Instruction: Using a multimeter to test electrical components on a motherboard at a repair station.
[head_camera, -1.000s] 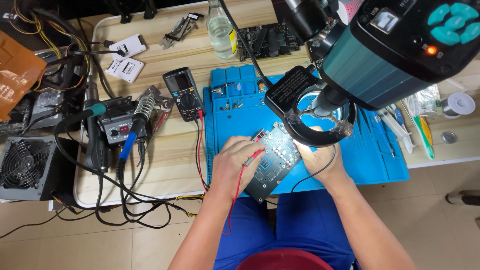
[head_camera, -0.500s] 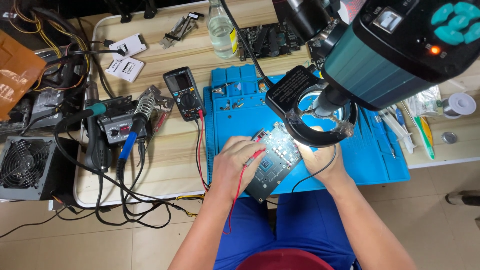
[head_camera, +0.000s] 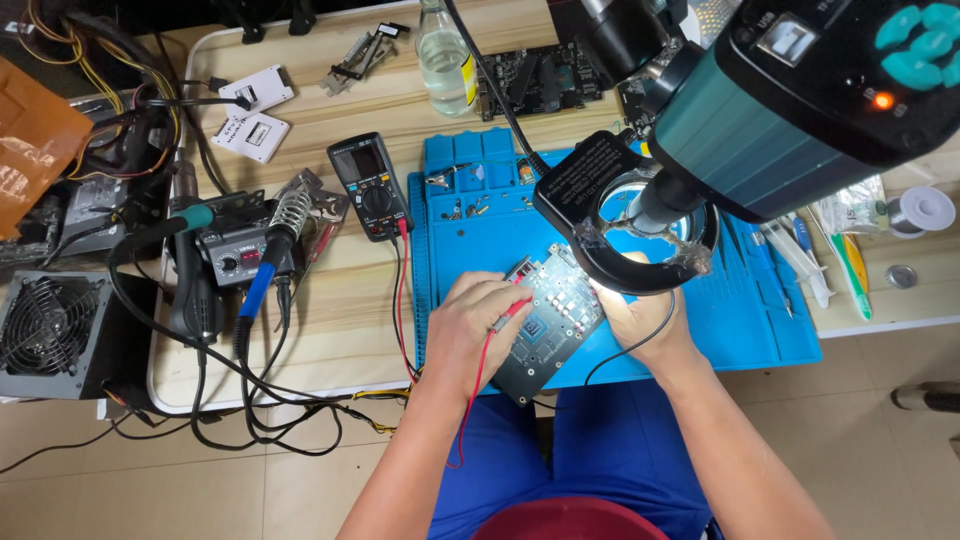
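The left hand (head_camera: 478, 325) pinches a thin red probe (head_camera: 510, 312), its grip clenched on it, tip touching the dark rectangular circuit board (head_camera: 553, 322) lying on the blue silicone mat (head_camera: 745, 325) on the wooden table (head_camera: 330, 320). The right hand (head_camera: 640, 318) steadies the board's right edge under the black ring light (head_camera: 585, 185); its grip I cannot tell.

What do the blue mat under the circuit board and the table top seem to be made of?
The blue work mat looks like matte silicone or rubber: uniform colour, moulded compartments, no shine. The light table top shows wood grain; solid wood or a laminate, I cannot tell.
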